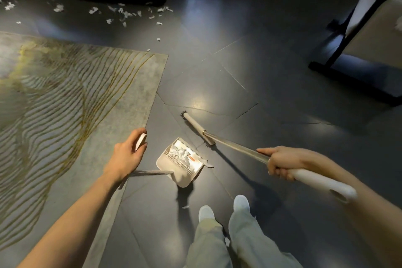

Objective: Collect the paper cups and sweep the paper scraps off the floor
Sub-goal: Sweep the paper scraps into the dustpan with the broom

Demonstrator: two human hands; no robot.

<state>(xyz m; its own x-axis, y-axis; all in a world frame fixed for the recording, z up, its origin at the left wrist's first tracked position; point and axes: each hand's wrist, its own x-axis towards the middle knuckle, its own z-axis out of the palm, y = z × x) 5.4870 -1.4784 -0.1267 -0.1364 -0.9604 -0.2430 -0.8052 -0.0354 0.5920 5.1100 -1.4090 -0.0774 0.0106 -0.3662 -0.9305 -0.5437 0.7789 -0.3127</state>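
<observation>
Stands on a dark floor, with the dustpan just in front of the shoes. Grips the white end of the dustpan's handle with the left hand, fingers curled round it, left of the dustpan, at the rug's edge. Grips the broom with the right hand, closed round the shaft where the white grip begins, right of the dustpan. Holds the broom head low at the floor, just beyond the dustpan's mouth, near it; cannot tell if touching.

Inside the dustpan, a heap of white scraps. Between the dustpan and the shoes, one small scrap on the floor. Far beyond the dustpan, along a dark wall, many more scraps, scattered on the floor, well apart from the broom head. Left of the dustpan, a grey rug with yellow wavy lines. Far to the right of the dustpan, a black stand.
</observation>
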